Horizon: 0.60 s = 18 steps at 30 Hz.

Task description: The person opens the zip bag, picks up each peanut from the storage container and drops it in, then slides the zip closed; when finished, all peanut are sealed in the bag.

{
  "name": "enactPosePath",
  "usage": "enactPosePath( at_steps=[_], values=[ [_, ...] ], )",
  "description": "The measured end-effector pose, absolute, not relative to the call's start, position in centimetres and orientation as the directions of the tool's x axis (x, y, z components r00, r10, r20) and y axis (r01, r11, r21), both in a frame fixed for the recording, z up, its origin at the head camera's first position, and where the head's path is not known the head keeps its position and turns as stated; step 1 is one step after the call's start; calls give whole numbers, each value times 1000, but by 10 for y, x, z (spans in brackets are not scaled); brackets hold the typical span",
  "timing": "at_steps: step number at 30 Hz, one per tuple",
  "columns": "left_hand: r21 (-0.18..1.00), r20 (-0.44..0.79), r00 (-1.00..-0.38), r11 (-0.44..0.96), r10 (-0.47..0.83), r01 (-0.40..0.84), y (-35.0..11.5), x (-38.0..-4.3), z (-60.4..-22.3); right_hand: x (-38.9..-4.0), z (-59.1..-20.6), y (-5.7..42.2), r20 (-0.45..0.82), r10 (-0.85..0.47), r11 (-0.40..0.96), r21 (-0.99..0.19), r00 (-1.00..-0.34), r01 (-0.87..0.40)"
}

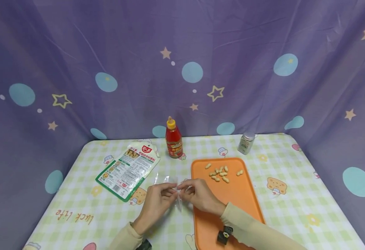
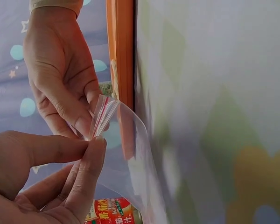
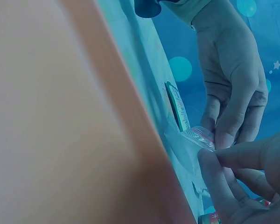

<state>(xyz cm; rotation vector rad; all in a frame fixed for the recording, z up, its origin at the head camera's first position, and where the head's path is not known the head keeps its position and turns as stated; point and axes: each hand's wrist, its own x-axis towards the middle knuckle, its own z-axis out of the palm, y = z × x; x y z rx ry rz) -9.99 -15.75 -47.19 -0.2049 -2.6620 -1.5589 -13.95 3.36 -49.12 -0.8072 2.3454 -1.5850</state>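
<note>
Both hands meet at the zip-lock end of a clear plastic bag, low over the table left of the orange tray. My left hand pinches the bag's edge between thumb and fingers. Close beside it, my right hand pinches the same edge, its forearm crossing above the tray. A red line runs along the zip strip between the fingertips. In the right wrist view the strip also shows at the fingers. The film of the bag hangs loose below the hands.
Several peanuts lie at the tray's far end. Behind the hands stands a red sauce bottle with a yellow cap. A white and green food pouch lies flat to the left. A small glass jar stands at the back right.
</note>
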Motion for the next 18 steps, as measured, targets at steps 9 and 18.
enactPosePath(
  at_steps=[9, 18],
  values=[
    [815, 123, -984, 552, 128, 174, -157, -100, -472, -141, -493, 36, 169, -571, 309, -862, -803, -401],
    [764, 147, -982, 618, 114, 186, -162, -95, -470, -143, -493, 45, 188, -565, 360, -820, -803, -445]
  ],
)
